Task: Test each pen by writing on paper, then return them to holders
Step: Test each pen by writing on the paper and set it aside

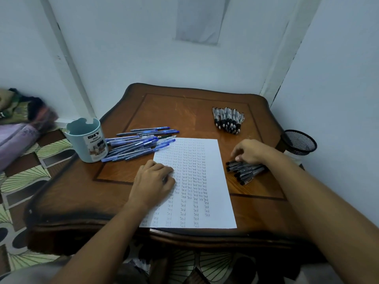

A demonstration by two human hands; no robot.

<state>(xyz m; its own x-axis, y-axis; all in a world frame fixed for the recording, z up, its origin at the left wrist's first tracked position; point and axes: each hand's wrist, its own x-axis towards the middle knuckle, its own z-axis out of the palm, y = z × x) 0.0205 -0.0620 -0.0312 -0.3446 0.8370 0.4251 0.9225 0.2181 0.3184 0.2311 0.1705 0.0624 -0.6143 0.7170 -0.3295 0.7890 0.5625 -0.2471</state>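
Pens [139,145] crowd the paper [207,181]; left hand [152,184] flat, right hand [249,151] fingering black pens [245,171].

Three pen heaps [141,144], two holders [87,140], one written sheet [213,201].

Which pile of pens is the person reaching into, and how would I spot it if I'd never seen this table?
Start at the wooden table and find the white sheet of paper covered in the word "Test". Just right of it, under the right hand, lies a loose heap of black-capped pens. The other dark pens lie farther back, and the blue pens lie left.
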